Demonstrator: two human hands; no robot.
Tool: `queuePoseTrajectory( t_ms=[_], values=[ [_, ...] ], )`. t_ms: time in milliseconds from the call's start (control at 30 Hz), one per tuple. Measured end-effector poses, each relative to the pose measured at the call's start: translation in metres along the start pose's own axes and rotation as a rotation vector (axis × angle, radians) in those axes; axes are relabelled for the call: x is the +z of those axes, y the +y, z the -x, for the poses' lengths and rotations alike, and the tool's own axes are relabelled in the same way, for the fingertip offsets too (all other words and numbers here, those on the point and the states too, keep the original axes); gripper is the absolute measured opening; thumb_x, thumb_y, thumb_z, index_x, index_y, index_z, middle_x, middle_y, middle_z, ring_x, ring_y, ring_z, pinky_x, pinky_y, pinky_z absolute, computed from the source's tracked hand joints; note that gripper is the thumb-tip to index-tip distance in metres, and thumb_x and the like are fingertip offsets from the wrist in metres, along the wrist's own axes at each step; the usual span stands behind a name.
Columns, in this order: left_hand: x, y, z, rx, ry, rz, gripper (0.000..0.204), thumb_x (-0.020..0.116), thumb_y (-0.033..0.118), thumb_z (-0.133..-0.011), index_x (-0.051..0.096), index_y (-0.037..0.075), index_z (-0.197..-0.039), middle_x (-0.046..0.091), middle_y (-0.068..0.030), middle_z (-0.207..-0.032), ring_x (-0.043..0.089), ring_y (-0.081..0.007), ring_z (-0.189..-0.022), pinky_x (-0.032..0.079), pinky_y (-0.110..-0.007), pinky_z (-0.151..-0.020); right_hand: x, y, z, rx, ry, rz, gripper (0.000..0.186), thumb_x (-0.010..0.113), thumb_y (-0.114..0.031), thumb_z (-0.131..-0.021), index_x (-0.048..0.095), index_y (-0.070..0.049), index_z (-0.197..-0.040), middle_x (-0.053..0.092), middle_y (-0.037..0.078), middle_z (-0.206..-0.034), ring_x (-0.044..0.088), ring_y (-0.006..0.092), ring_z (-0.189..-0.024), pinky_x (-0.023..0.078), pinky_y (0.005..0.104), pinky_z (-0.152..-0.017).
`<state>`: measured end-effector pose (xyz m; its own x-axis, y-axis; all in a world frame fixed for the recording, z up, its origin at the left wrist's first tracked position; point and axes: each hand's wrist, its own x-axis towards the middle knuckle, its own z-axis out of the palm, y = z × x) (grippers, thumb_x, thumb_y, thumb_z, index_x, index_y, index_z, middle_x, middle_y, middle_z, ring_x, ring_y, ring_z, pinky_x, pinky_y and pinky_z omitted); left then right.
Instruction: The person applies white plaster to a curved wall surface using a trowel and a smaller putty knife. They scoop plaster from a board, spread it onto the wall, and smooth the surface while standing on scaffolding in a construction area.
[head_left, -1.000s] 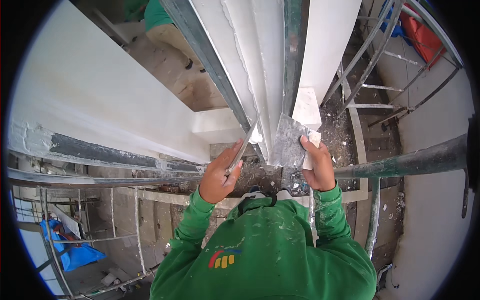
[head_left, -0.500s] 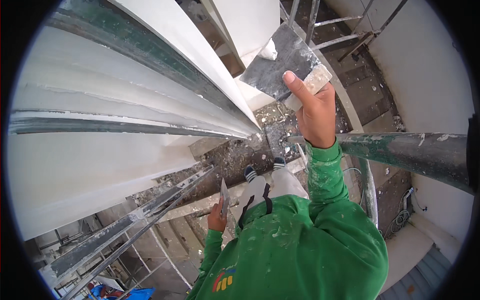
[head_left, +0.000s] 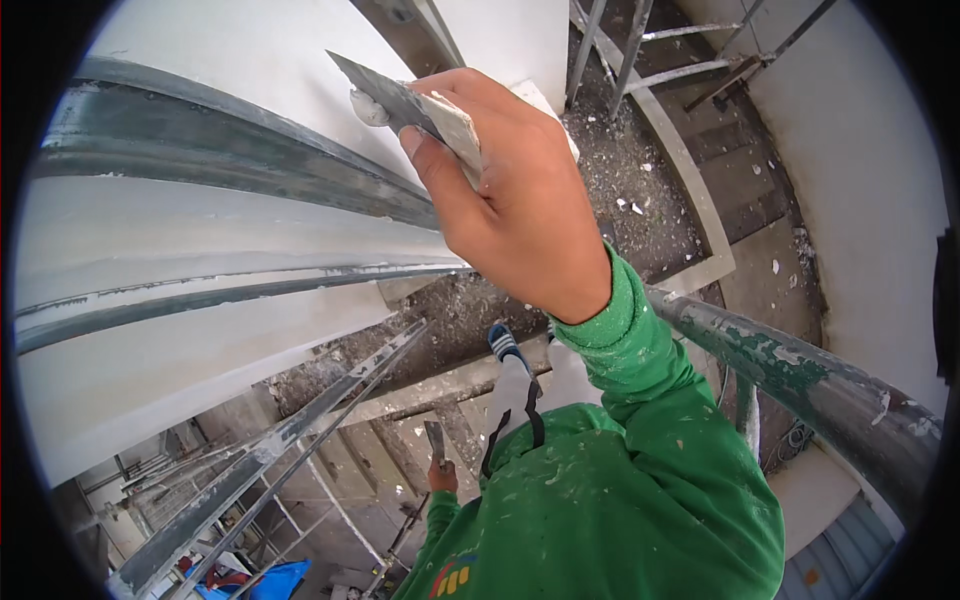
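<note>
My right hand (head_left: 530, 205) is closed around the plaster-crusted back edge of a broad, flat filling blade (head_left: 408, 98). The thumb presses on the near face, and the blade is tilted nearly edge-on to me. Near its front edge clings a lump of white putty (head_left: 369, 108). Behind the blade is the white wall (head_left: 240, 50); I cannot tell whether they touch. Low by my left leg, my left hand (head_left: 442, 476) grips a smaller putty knife (head_left: 435, 440) with its blade pointing up. The fingers of that hand are partly hidden.
Green-grey metal scaffold beams (head_left: 240, 150) cross the left side in front of the wall. A paint-chipped pipe (head_left: 800, 365) runs along my right. My sandalled foot (head_left: 503, 342) stands above debris-strewn ground (head_left: 650, 190). Thinner frame bars (head_left: 270, 440) slope down at the lower left.
My right hand has swung left and looks larger, turning the blade from face-on to nearly edge-on. My left hand has dropped lower with its putty knife. The view has shifted slightly.
</note>
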<state>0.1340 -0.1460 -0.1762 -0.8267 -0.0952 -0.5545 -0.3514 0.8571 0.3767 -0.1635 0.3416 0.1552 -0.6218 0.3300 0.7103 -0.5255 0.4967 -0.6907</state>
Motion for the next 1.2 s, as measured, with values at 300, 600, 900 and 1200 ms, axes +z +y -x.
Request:
queuePoseTrajectory(
  t_ms=[300, 600, 900, 1200],
  values=[
    [0.037, -0.014, -0.042, 0.1, 0.019, 0.24, 0.037, 0.057, 0.012, -0.083, 0.052, 0.003, -0.119, 0.056, -0.0087, -0.063, 0.052, -0.015, -0.043, 0.043, -0.034, -0.043, -0.031, -0.041, 0.013, 0.026, -0.074, -0.008, 0.043, 0.055, 0.017, -0.07, 0.064, 0.001, -0.109, 0.065, 0.016, -0.102, 0.064, 0.0292, -0.094, 0.051, 0.0344, -0.078],
    [0.008, 0.016, -0.029, -0.071, -0.057, 0.193, 0.044, 0.058, 0.01, -0.081, 0.051, -0.004, -0.121, 0.064, -0.0221, -0.082, 0.065, -0.0318, -0.072, 0.049, -0.04, -0.064, 0.01, 0.073, -0.035, -0.462, -0.008, -0.223, 0.054, 0.058, 0.015, -0.061, 0.072, -0.02, -0.101, 0.067, -0.002, -0.107, 0.058, 0.0204, -0.11, 0.024, 0.0568, -0.107],
    [0.018, 0.001, -0.003, -0.086, -0.05, 0.093, 0.042, 0.058, 0.01, -0.078, 0.053, -0.004, -0.118, 0.064, -0.0232, -0.082, 0.064, -0.0339, -0.072, 0.049, -0.04, -0.064, 0.026, 0.114, 0.028, -0.185, -0.178, -0.277, 0.051, 0.057, 0.019, -0.061, 0.072, -0.016, -0.095, 0.068, 0.001, -0.106, 0.059, 0.0243, -0.112, 0.019, 0.0532, -0.111],
    [0.031, -0.019, -0.024, 0.062, 0.048, 0.205, 0.028, 0.056, 0.011, -0.081, 0.054, 0.001, -0.106, 0.054, -0.0085, -0.059, 0.051, -0.0175, -0.042, 0.041, -0.035, -0.038, 0.012, 0.096, -0.022, -0.356, -0.008, -0.298, 0.058, 0.05, 0.019, -0.058, 0.073, -0.018, -0.097, 0.068, -0.001, -0.105, 0.06, 0.0212, -0.11, 0.027, 0.0507, -0.107]
  ],
)
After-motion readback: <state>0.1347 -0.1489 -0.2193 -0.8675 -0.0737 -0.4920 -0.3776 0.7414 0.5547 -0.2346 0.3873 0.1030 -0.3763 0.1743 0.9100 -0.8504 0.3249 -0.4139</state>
